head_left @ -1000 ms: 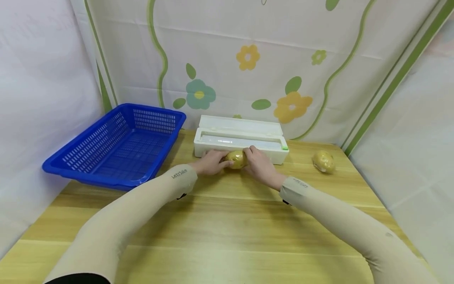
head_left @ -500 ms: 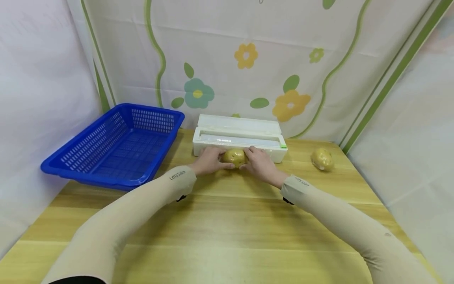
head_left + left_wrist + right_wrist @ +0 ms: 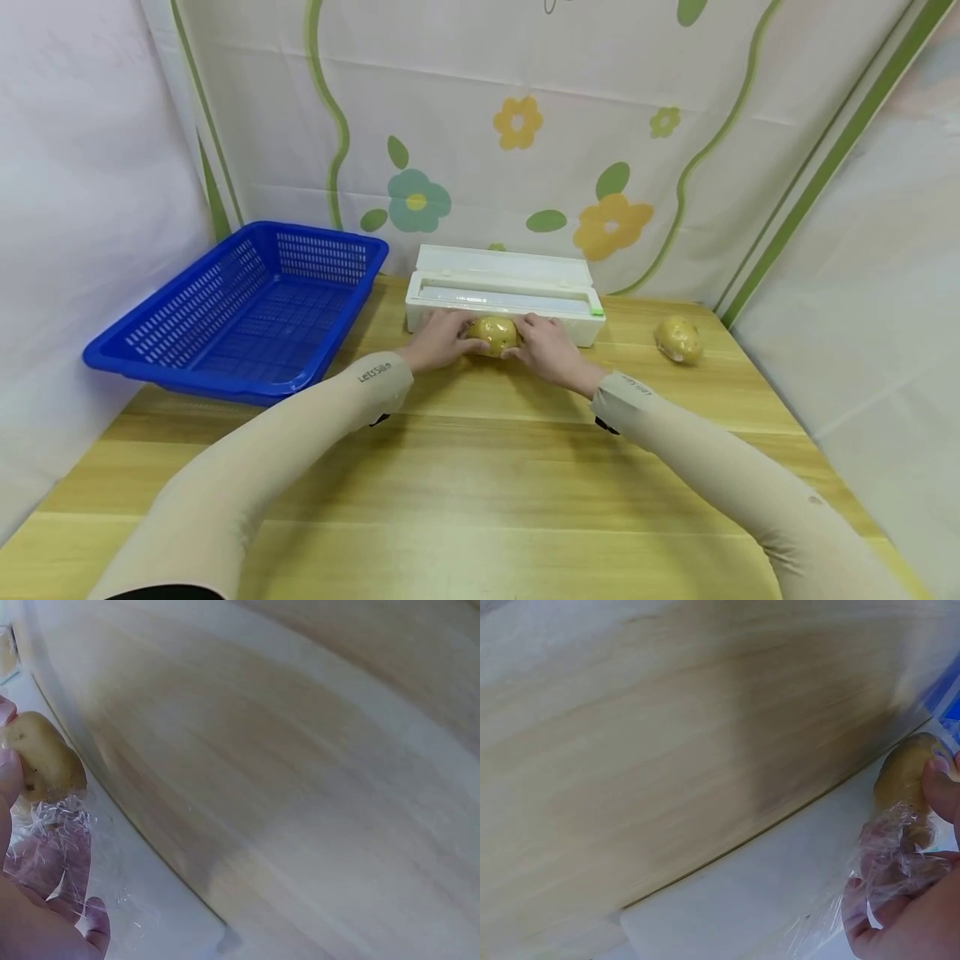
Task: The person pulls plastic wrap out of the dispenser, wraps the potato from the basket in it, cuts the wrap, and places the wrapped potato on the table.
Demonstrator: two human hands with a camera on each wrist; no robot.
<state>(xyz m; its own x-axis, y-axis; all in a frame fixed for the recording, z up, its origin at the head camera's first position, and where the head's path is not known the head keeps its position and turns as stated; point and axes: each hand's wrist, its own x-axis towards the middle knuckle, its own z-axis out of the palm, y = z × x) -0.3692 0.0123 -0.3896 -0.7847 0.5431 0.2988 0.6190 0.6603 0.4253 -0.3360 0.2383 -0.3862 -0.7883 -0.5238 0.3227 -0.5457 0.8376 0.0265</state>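
A yellow potato (image 3: 495,335) is held between both hands, right in front of a white cling film dispenser (image 3: 510,265) with its lid raised. My left hand (image 3: 441,340) grips the potato's left end, thumb on the near side. On the right end, my right hand (image 3: 546,346) grips it the same way. Crumpled cling film (image 3: 64,814) gathers at the potato's end in the left wrist view, over the left fingers. Similar clear film (image 3: 892,832) bunches over the right fingers in the right wrist view. Film also stretches towards the dispenser's white wall.
A second potato (image 3: 678,339), wrapped in film, lies at the right of the wooden table (image 3: 480,492). To the left stands a blue plastic basket (image 3: 247,387). A flowered curtain (image 3: 480,167) hangs close behind the dispenser.
The fingers have shifted on the potato, and more of its front shows. My right thumb has come into view on its near side. Basket, dispenser and second potato stay put.
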